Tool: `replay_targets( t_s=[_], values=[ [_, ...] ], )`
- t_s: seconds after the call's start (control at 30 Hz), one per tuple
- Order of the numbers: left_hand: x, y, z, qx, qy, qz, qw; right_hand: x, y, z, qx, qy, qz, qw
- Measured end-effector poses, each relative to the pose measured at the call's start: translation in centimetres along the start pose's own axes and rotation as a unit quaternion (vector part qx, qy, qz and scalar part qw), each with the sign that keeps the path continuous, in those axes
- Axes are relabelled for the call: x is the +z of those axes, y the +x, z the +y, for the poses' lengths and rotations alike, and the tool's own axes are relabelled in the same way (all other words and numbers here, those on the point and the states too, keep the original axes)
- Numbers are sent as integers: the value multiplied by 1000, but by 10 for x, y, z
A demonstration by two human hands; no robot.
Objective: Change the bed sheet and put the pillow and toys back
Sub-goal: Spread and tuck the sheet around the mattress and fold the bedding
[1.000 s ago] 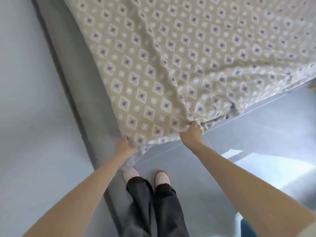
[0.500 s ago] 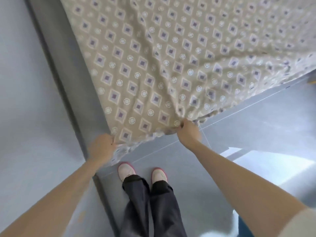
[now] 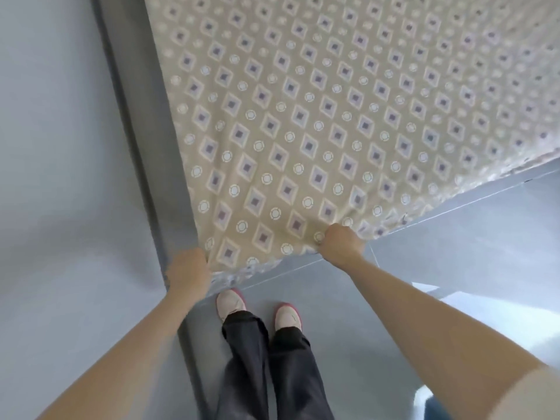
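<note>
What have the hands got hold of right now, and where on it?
Both grip the patterned bed sheet along its near edge: the left hand at the near left corner, the right hand further along that same edge.

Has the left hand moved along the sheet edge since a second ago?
Yes. The left hand has slid outward to the sheet corner, toward the grey baseboard.

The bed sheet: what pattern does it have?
Beige sheet with diamonds and small circles; head view.
</note>
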State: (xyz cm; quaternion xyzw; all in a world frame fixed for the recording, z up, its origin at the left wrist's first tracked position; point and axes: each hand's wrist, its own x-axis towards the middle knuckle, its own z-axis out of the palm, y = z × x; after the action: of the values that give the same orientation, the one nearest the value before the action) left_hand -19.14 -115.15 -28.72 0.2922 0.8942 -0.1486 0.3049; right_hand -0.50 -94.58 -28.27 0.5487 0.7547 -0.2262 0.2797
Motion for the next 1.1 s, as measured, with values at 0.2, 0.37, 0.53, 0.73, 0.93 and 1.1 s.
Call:
replay_targets(
  t_s=[0.2, 0.37, 0.53, 0.73, 0.93, 1.1],
  values=[
    [35, 43, 13, 10, -18, -33, 999, 27, 50, -6, 10, 63, -24, 998],
    [52, 67, 22, -8, -125, -56, 991, 40, 71, -13, 60, 230, -21, 971],
    [59, 73, 23, -108, -389, -101, 909, 52, 55, -23, 73, 305, -101, 944],
    [25, 44, 18, -83, -382, -82, 917, 28, 13, -41, 44, 258, -130, 956],
    [-64, -13, 4, -48, -454, -21, 890, -49, -53, -73, -20, 260, -111, 959],
    [-155, -60, -21, -25, -556, 41, 830, -127, -101, -112, -76, 297, -85, 948]
  ],
)
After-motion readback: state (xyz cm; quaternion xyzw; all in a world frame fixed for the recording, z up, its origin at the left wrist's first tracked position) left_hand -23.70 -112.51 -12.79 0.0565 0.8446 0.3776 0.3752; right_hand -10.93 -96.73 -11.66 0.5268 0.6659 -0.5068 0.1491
